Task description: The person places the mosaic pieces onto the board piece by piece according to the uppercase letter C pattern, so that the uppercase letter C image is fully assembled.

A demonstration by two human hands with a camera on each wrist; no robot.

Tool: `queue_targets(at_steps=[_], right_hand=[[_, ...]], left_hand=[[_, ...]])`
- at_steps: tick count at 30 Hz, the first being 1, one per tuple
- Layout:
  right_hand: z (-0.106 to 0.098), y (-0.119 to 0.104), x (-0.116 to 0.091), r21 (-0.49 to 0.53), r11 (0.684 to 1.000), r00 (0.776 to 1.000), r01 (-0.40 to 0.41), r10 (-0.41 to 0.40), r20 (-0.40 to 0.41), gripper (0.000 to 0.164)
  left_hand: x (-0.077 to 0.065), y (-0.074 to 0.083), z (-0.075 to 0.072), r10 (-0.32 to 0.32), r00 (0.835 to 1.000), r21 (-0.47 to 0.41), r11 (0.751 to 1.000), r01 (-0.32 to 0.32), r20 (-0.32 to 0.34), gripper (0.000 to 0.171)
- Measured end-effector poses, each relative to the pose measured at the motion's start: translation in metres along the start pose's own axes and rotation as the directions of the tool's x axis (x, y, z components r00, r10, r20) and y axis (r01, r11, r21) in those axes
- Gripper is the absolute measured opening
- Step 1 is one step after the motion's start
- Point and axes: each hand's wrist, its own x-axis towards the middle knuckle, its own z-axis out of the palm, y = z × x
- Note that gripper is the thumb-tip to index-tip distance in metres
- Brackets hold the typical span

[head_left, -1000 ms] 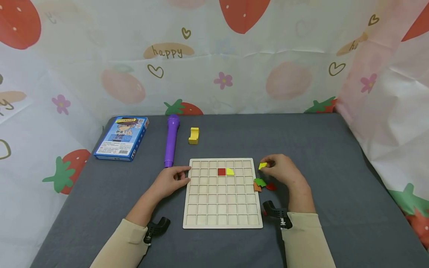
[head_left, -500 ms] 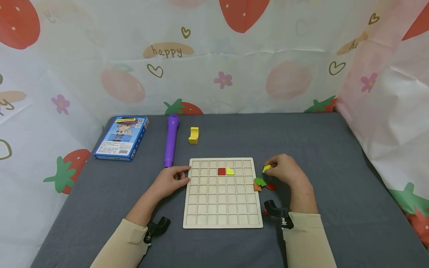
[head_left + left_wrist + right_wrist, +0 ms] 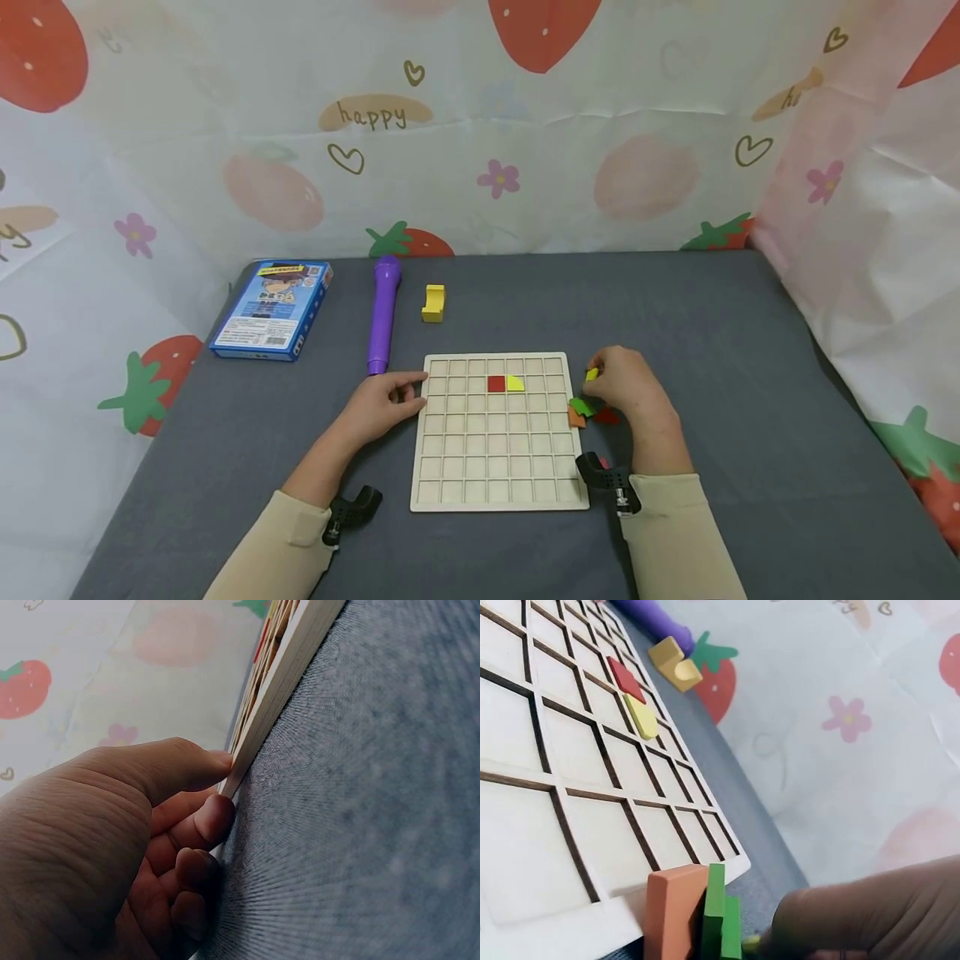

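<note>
In the head view, my left hand (image 3: 384, 407) touches the left edge of a pale wooden grid board (image 3: 491, 492) with thumb and fingertips set apart; the left wrist view shows the fingers loosely bent. A red square tile (image 3: 496, 384) and a yellow rounded tile (image 3: 515, 383) sit in neighbouring cells. To the right of the board, my right hand (image 3: 626, 385) pinches a yellow tile (image 3: 592, 374), mostly hidden by the fingers. Below that hand are green tiles (image 3: 581, 407), an orange tile (image 3: 576, 418) at the board's right edge, and a red tile (image 3: 607, 416).
A blue box (image 3: 272, 310) lies at the back left of the grey tabletop (image 3: 675, 300). Beside it are a purple microphone-shaped stick (image 3: 383, 317) and a yellow notched block (image 3: 433, 304). Another small red piece (image 3: 604, 462) shows partly behind the right wrist's black camera mount (image 3: 600, 473).
My right hand, with the yellow tile, shifted slightly right and then back left toward the board, lower over the loose tiles. My left hand stays at the board's edge.
</note>
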Motion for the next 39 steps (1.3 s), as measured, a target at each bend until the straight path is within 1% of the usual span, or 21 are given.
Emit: queue_targets(at_steps=[2, 5, 12, 15, 18, 21, 30, 35, 37, 39], right_hand=[[0.0, 0.0, 0.0, -0.021, 1.0, 1.0, -0.019, 0.018, -0.003, 0.031], [0.002, -0.001, 0.002, -0.03, 0.999, 1.0, -0.021, 0.021, -0.001, 0.032], [0.01, 0.002, 0.006, 0.027, 0.998, 0.999, 0.048, -0.049, 0.009, 0.034], [0.009, 0.006, 0.007, 0.03, 0.997, 0.997, 0.068, -0.069, 0.029, 0.033], [0.006, 0.009, 0.007, 0.034, 0.996, 0.996, 0.077, -0.078, 0.04, 0.029], [0.004, 0.012, 0.007, 0.028, 0.996, 0.996, 0.085, -0.086, 0.028, 0.025], [0.003, 0.01, 0.005, -0.017, 0.994, 0.994, 0.111, -0.111, 0.009, 0.029], [0.003, 0.012, 0.007, 0.03, 0.995, 0.995, 0.097, -0.097, -0.005, 0.039], [0.003, 0.013, 0.008, 0.037, 0.995, 0.995, 0.097, -0.097, -0.01, 0.038], [0.003, 0.014, 0.009, 0.042, 0.995, 0.995, 0.095, -0.095, -0.015, 0.034]], left_hand=[[0.0, 0.0, 0.0, -0.002, 1.0, 0.001, 1.0, 0.002, -0.001, 0.04], [0.0, 0.0, 0.0, -0.003, 1.0, 0.003, 1.0, 0.003, -0.002, 0.04], [0.0, 0.0, 0.001, -0.01, 1.0, 0.004, 1.0, 0.01, 0.0, 0.04], [0.0, -0.001, 0.001, -0.01, 1.0, 0.001, 1.0, 0.01, 0.002, 0.04], [0.001, -0.001, 0.001, -0.008, 1.0, -0.002, 1.0, 0.008, -0.001, 0.04], [0.001, -0.001, 0.001, -0.004, 1.0, -0.005, 1.0, 0.004, -0.005, 0.039], [0.001, -0.001, 0.0, 0.0, 1.0, 0.001, 1.0, 0.0, -0.005, 0.039], [0.0, 0.0, 0.0, 0.002, 1.0, -0.001, 1.0, -0.002, -0.003, 0.04], [0.001, 0.0, 0.0, 0.002, 1.0, -0.001, 1.0, -0.002, -0.002, 0.04], [0.001, 0.0, 0.0, 0.004, 1.0, 0.0, 1.0, -0.004, -0.004, 0.04]])
